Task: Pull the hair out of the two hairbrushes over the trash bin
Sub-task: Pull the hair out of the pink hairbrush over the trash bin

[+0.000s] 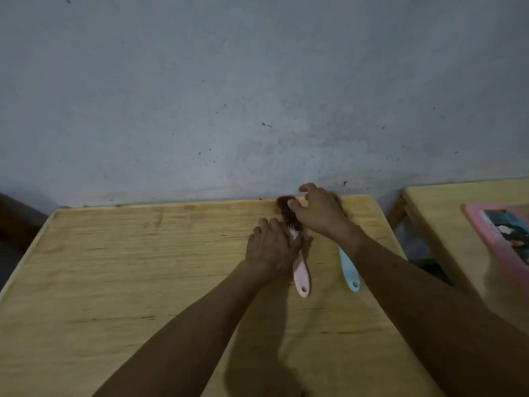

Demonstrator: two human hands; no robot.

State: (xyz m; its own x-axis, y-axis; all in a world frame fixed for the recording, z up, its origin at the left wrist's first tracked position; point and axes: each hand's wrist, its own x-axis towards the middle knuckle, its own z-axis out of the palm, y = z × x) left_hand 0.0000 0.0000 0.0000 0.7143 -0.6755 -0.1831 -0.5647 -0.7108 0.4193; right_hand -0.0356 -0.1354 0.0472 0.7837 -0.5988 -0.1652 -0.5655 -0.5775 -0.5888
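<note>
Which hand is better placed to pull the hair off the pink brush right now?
The right hand. Its fingers are already at the hair clump on the pink brush head, while the left hand lies over the handle, pinning it on the table.

Dim, flat light here, soft shadows pooling under the arms on the table (114, 282). Hands smear with motion blur, the picture's grainy, and wide-angle bending warps the edges.

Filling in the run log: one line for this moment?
left hand: holds pink brush | right hand: at hair on its head | blue brush: on table | bin: unseen
</note>
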